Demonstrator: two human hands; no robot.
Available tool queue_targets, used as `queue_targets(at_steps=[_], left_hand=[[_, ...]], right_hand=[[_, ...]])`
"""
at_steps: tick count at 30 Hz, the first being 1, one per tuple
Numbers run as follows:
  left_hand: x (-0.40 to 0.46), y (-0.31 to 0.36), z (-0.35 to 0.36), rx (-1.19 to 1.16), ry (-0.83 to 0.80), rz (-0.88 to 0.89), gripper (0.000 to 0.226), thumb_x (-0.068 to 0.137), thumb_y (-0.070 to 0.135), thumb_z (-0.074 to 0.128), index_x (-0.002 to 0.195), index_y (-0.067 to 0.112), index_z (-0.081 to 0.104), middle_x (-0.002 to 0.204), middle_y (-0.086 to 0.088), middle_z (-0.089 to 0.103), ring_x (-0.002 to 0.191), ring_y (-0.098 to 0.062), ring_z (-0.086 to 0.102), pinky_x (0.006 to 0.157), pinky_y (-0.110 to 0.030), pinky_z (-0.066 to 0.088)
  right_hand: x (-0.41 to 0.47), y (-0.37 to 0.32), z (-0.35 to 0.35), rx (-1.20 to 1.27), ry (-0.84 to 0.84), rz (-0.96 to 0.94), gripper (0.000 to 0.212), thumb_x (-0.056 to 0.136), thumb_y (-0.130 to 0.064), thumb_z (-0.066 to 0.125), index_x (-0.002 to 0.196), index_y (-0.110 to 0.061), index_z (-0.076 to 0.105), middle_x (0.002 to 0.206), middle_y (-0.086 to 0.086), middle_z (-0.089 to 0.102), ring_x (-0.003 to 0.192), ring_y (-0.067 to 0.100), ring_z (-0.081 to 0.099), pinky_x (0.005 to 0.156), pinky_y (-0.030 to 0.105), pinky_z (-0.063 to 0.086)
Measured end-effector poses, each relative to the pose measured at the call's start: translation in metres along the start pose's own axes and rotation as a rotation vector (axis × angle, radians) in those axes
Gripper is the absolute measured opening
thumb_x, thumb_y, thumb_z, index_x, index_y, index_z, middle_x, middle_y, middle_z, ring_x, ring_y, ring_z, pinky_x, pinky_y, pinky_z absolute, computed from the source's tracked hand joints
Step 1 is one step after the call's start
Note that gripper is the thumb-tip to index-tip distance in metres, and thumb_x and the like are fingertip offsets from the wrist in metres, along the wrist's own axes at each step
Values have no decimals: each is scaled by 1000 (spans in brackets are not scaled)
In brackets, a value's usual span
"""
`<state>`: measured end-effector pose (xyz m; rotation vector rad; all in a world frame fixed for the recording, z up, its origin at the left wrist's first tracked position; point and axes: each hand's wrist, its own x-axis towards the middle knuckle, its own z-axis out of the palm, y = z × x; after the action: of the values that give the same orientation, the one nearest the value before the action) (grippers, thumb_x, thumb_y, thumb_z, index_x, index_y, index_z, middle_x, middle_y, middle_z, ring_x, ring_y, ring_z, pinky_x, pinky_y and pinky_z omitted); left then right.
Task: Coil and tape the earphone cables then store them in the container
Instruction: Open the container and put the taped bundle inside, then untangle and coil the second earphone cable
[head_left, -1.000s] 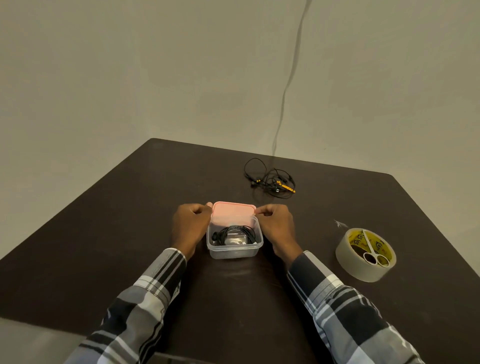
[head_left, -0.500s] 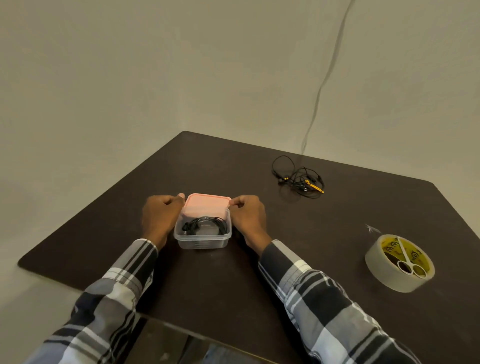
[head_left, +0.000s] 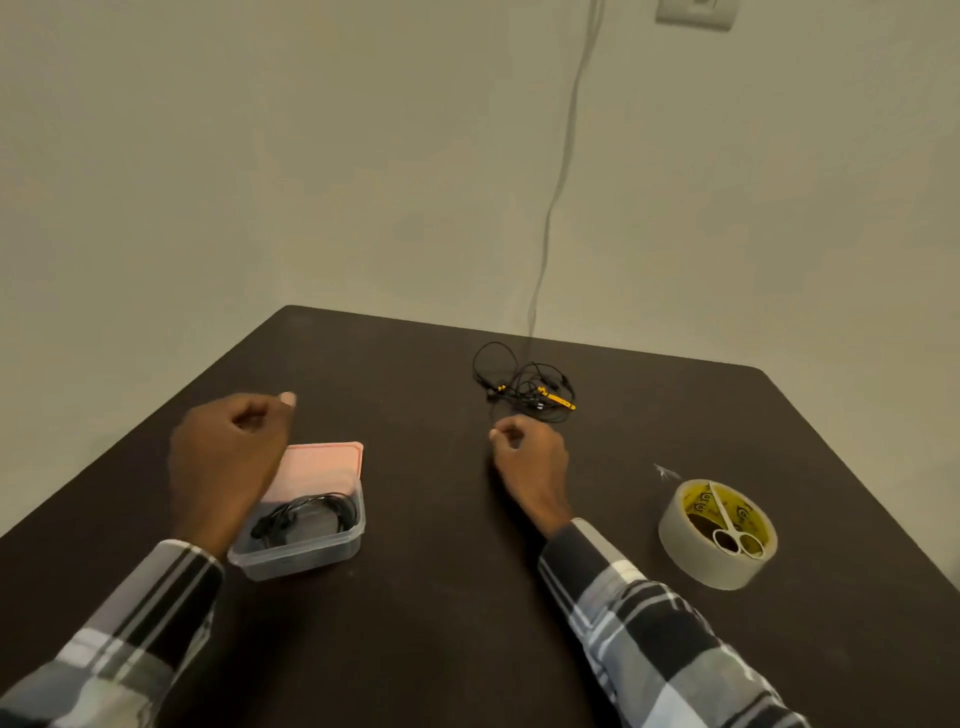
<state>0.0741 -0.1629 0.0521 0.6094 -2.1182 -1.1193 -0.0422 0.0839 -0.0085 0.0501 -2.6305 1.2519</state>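
One coiled black earphone (head_left: 304, 514) is already lying in the clear container (head_left: 306, 558), its pink lid (head_left: 322, 470) half on. The tangled yellow-accented earphone (head_left: 524, 387) is waiting on the bench (head_left: 441, 623); the right hand (head_left: 530, 460) and left hand (head_left: 228, 457) are hovering loosely curled, grasping nothing.

Both hands were off the box. The left hand (head_left: 228, 457) hung above the near-left part of the dark table (head_left: 441, 597), fingers loosely curled, holding nothing, and it hid the left side of the clear container (head_left: 306, 540). In the container lay a coiled black earphone (head_left: 306, 514), with the pink lid (head_left: 322, 467) tilted against the far rim. The right hand (head_left: 530, 462) sat mid-table, fingers curled, empty, just near of a tangled black-and-yellow earphone cable (head_left: 524, 384) at the far side. To the right lay a roll of tape (head_left: 719, 535), small scissors (head_left: 727, 519) resting across its top. Plaid sleeves (head_left: 649, 623) covered both forearms.
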Motion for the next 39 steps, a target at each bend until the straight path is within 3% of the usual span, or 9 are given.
queue_targets(at_steps=[4, 7, 16, 21, 25, 27, 31, 36, 39], left_hand=[[-26, 39, 49, -105, -28, 236, 8, 89, 30, 69, 84, 24, 72, 73, 11, 66, 68, -7, 63, 61, -24, 48], [-54, 51, 97, -163, -115, 349, 8, 85, 21, 75, 78, 19, 72, 73, 5, 68, 64, -11, 63, 62, -30, 53], [-63, 40, 191, -56, -418, 273, 10, 84, 32, 72, 79, 24, 70, 76, 10, 66, 67, -3, 61, 69, -38, 57], [-53, 33, 202, -146, -467, 207, 11, 83, 20, 74, 93, 18, 72, 86, 9, 69, 73, -4, 64, 75, -34, 57], [-50, 30, 200, -187, -550, 291, 37, 83, 13, 74, 118, 22, 67, 114, 10, 58, 82, -1, 63, 78, -32, 55], [-50, 31, 199, -187, -565, 361, 31, 84, 17, 75, 114, 23, 70, 117, 10, 55, 84, -1, 60, 75, -25, 53], [-48, 34, 197, -240, -436, 408, 6, 87, 19, 73, 87, 13, 73, 99, 4, 62, 80, -8, 62, 70, -22, 49], [-34, 31, 192, -364, -365, 200, 18, 90, 24, 68, 75, 16, 72, 60, 9, 61, 55, 0, 53, 53, -15, 37], [-36, 30, 193, -406, -399, 192, 22, 92, 29, 67, 74, 17, 71, 52, 9, 57, 48, -1, 47, 48, -16, 34]], right_hand=[[32, 40, -41, -31, 101, 58, 13, 90, -19, 67, 101, -18, 75, 96, 1, 75, 89, 20, 69, 79, 26, 48], [47, 55, -53, -33, 103, 45, 13, 91, -17, 67, 102, -18, 74, 97, 1, 73, 88, 18, 67, 75, 24, 44], [60, 58, -41, -372, -14, -216, 24, 97, -34, 57, 115, -24, 70, 120, -4, 59, 104, 17, 59, 78, 30, 47], [49, 59, -39, -420, -28, -300, 8, 96, -24, 54, 97, -19, 61, 113, -1, 53, 102, 19, 51, 69, 30, 41], [28, 57, -42, -239, -68, -408, 11, 96, -21, 51, 93, -31, 49, 88, -13, 52, 84, 4, 44, 65, 26, 37], [16, 53, -44, -82, -25, -422, 11, 98, -22, 53, 93, -32, 53, 87, -15, 54, 85, 1, 46, 66, 20, 38], [5, 31, -57, 232, 75, -361, 10, 98, -19, 60, 89, -22, 64, 87, -10, 63, 86, 4, 55, 73, 16, 46], [6, -2, -102, 583, 11, -277, 4, 96, -10, 65, 98, -7, 67, 61, -8, 63, 55, 8, 57, 56, 31, 55], [6, -17, -131, 692, -63, -249, 18, 95, -6, 65, 112, -10, 66, 71, 0, 68, 55, 13, 57, 58, 31, 54]])
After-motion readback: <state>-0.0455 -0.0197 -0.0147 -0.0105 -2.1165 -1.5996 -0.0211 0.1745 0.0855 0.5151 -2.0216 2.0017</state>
